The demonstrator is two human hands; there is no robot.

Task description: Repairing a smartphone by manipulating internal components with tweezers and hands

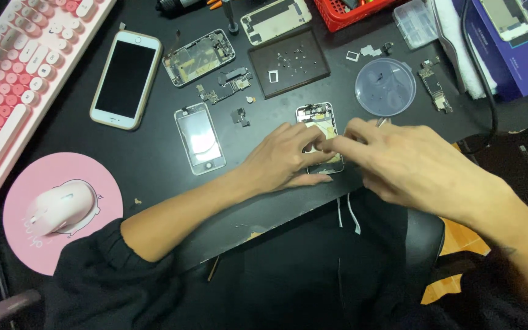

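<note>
The opened phone chassis [320, 131] is lying near the front edge of the black desk [154, 159], close enough for both hands to work over it; the left hand [285, 160] is bracing it flat, fingers curled and pressing its lower half; the right hand [407, 162] is reaching in palm-down, fingertips bunched, seemingly pinching a thin metal tool [381, 122]; the screw mat [288, 61] and clear round dish [385, 87] are sitting behind, keeping parts sorted.

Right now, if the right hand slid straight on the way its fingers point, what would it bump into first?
The right hand points leftward across the opened phone. It would probably meet the left hand first, since their fingertips nearly touch over that phone; depth is hard to judge.
</note>
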